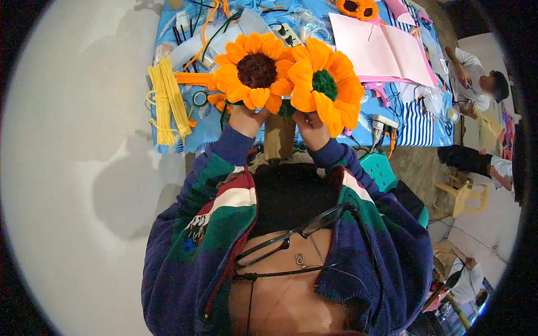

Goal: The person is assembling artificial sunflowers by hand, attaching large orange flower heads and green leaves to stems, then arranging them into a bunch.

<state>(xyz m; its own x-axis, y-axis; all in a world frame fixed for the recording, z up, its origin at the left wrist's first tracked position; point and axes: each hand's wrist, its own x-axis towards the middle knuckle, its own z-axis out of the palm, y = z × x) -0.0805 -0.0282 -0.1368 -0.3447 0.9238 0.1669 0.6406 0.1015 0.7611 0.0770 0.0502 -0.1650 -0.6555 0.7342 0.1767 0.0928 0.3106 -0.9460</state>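
Observation:
Two large orange pipe-cleaner sunflowers are held up side by side over the table's near edge. My left hand [249, 119] is under the sunflower with the dark brown centre [257, 70], its fingers mostly hidden by the petals. My right hand [312, 126] holds the sunflower with the green centre [325, 85], which tilts to the right. The petals of the two flowers touch. A dark green piece [286, 109] shows between my hands, above a brown cardboard-like strip [279, 136]. Bundles of yellow pipe cleaners [168, 103] and orange pipe cleaners [195, 79] lie to the left.
Pink and white wrapping sheets [378, 52] lie at the right of the blue-covered table [201, 145], near a pink glue gun [380, 92] and a power strip [385, 122]. A roll of tape [200, 98] lies left. A wall stands left; other people [475, 80] are at the right.

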